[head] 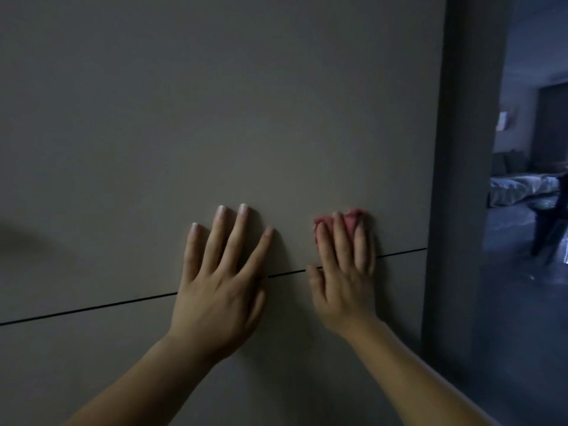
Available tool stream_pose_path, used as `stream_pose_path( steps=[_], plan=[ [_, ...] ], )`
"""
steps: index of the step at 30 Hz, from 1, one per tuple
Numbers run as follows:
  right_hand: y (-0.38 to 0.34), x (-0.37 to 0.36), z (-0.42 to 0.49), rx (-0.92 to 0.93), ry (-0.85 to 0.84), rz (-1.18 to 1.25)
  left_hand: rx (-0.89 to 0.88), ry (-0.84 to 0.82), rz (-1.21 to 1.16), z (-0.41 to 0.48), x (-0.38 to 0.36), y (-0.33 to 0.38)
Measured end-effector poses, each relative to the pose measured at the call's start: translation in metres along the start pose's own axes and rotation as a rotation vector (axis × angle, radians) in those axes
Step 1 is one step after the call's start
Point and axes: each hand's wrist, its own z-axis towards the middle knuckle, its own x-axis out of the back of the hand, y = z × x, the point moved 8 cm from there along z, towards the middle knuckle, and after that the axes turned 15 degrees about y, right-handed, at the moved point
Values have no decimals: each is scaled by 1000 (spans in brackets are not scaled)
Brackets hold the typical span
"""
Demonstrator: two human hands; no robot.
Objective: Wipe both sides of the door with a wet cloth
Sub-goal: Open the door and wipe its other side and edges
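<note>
A flat grey-brown door (215, 118) fills most of the head view, with a thin dark groove running across it low down. My left hand (219, 284) lies flat on the door, fingers spread, holding nothing. To its right, my right hand (342, 272) presses a small pink cloth (352, 218) against the door near its right edge. The cloth bunches out above my fingertips; the rest of it is hidden under my palm.
The door's edge (461, 179) stands just right of my right hand. Beyond it a dim room opens, with a dark floor (507, 333), a covered sofa (522, 189) and a dark chair (550, 229).
</note>
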Motion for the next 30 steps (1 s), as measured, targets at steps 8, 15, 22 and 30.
stream_pose_path(
  steps=[8,15,22,30],
  plan=[
    [104,5,51,-569,115,-55,3,17,12,-1,-3,3],
    [66,4,7,-296,19,-67,16,32,-14,-1,-2,4],
    [121,10,140,-347,43,-40,49,59,-43,-2,-4,6],
    [125,4,-78,-345,-80,-59,46,28,-32,-3,-9,4]
  ],
)
